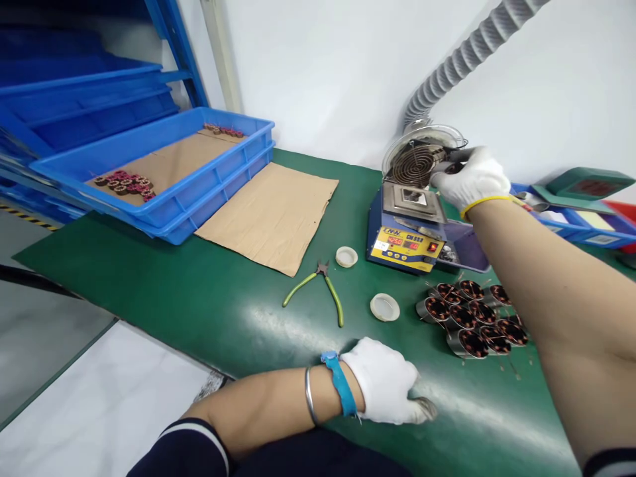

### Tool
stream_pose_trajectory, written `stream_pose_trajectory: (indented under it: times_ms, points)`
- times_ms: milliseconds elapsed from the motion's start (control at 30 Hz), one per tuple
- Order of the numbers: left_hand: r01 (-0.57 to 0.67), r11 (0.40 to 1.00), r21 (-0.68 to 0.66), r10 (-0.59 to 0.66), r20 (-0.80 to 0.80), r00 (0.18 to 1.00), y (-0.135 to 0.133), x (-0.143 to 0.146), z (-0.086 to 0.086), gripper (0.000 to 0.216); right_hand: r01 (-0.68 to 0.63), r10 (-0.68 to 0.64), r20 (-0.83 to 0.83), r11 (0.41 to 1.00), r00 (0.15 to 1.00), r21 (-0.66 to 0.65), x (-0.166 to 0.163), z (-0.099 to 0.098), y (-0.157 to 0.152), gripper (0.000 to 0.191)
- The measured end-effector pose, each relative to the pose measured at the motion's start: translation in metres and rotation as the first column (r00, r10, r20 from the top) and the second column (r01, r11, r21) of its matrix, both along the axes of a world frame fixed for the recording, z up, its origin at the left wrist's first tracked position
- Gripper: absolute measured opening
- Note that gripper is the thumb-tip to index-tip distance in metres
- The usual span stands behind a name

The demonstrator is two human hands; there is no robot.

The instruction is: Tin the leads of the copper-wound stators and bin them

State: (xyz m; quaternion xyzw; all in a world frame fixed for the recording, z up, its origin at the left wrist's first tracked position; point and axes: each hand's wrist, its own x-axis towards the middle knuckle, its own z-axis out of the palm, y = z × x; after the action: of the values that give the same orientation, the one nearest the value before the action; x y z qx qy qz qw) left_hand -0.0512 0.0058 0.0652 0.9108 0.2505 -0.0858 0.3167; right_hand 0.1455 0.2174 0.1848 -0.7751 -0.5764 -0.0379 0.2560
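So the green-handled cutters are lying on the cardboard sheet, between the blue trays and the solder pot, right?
Not quite. In the head view the green-handled cutters lie on the bare green mat, just off the edge of the cardboard sheet. They do sit between the blue trays and the solder pot.

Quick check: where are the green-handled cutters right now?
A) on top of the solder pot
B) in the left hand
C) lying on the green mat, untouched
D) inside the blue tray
C: the green-handled cutters lie open on the green mat between the cardboard sheet and two white caps, with the left hand nearer the mat's front edge and the right hand up at the solder pot.
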Motion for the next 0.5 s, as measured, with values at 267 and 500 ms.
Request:
stream_pose_trajectory:
  times_ms: [267, 500]
  points:
    - [0.0, 1.0, 0.007, 0.0, -0.004, 1.0, 0.0, -0.001, 0.005, 0.08, 0.091, -0.091, -0.113, 0.996, 0.989, -0.006, -0.011, -0.017, 0.01, 0.055]
    - [-0.035, 0.999, 0.02, 0.035, 0.011, 0.999, -0.001, -0.002, 0.002, 0.075, 0.102, -0.059, -0.232, 0.979, 0.971, 0.178, 0.009, 0.001, -0.02, 0.058]
